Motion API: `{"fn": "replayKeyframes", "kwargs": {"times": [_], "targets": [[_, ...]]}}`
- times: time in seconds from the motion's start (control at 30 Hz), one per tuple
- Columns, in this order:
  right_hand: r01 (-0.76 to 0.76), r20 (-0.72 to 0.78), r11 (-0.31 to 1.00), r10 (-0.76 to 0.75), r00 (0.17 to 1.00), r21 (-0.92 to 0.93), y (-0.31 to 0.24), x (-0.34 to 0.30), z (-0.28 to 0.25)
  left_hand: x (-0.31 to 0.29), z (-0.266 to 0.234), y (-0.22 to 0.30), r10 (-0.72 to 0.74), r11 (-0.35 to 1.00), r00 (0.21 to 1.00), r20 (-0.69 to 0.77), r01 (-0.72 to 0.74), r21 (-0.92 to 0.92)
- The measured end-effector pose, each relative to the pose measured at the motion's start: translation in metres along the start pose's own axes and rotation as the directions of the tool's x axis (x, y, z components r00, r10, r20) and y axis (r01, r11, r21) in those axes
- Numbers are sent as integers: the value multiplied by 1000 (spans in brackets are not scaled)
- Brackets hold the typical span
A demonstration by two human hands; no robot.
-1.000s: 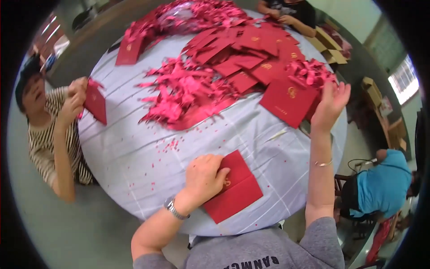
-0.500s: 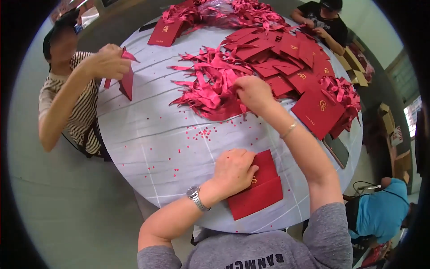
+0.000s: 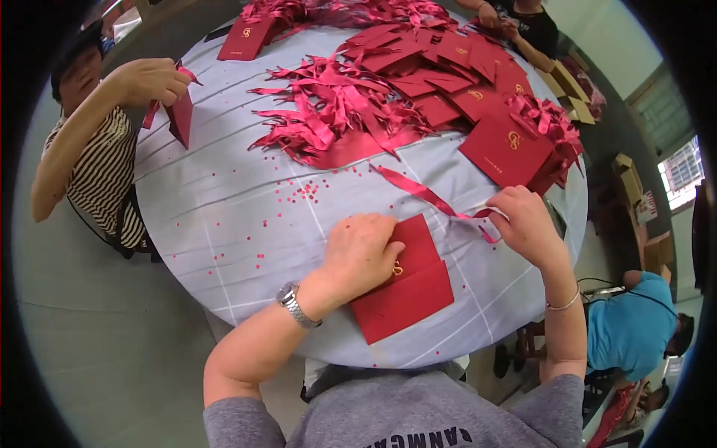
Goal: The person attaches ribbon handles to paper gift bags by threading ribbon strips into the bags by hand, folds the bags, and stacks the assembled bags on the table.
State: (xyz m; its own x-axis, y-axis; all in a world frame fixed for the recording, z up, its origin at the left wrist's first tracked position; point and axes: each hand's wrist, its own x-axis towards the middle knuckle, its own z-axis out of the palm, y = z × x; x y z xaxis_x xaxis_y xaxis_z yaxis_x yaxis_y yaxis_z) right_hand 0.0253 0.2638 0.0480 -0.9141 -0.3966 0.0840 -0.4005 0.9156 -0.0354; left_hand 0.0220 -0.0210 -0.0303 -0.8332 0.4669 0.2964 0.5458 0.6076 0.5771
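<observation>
Under my left hand point(image 3: 360, 250), a red card envelope point(image 3: 407, 302) with gold lettering lies on the white tablecloth. The hand's fingers are curled over its upper left part, and what the fingertips grip is hidden. My right hand point(image 3: 526, 224) pinches one end of a red satin ribbon point(image 3: 422, 193) to the right of the envelope. The ribbon's loose end trails left, toward the ribbon pile point(image 3: 340, 112) on the far side of the table.
Many red envelopes point(image 3: 455, 67) are heaped at the far right, with a larger red bag point(image 3: 508, 145) before them. Red paper dots point(image 3: 302, 190) are scattered about. A co-worker point(image 3: 104, 142) on the left holds a red folder point(image 3: 179, 116); another person point(image 3: 523, 30) works at the far right.
My right hand has drawn a ribbon out of the pile and moved toward me and to the right. My left hand stays on the envelope. The whole view has shifted slightly.
</observation>
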Motion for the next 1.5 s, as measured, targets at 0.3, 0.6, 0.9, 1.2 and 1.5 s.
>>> {"fn": "replayKeyframes", "kwargs": {"times": [0.3,0.6,0.9,1.2,1.5], "targets": [[138,-193,848,-43,980,512,-63,118,71,2,4,4,-35,999,998,59,34,31],[87,-228,565,184,956,820,-67,96,33,13,-21,-5,-320,780,887,332,446,-439],[233,-359,863,-65,931,449,-98,15,56,10,-16,-5,-294,811,900,323,413,-414],[211,-313,823,-43,949,528,-96,21,57,12,-28,-5,-310,644,840,446,530,-552],[-94,38,780,90,995,618,-103,41,37,9,-22,-3,-290,804,899,328,414,-427]]}}
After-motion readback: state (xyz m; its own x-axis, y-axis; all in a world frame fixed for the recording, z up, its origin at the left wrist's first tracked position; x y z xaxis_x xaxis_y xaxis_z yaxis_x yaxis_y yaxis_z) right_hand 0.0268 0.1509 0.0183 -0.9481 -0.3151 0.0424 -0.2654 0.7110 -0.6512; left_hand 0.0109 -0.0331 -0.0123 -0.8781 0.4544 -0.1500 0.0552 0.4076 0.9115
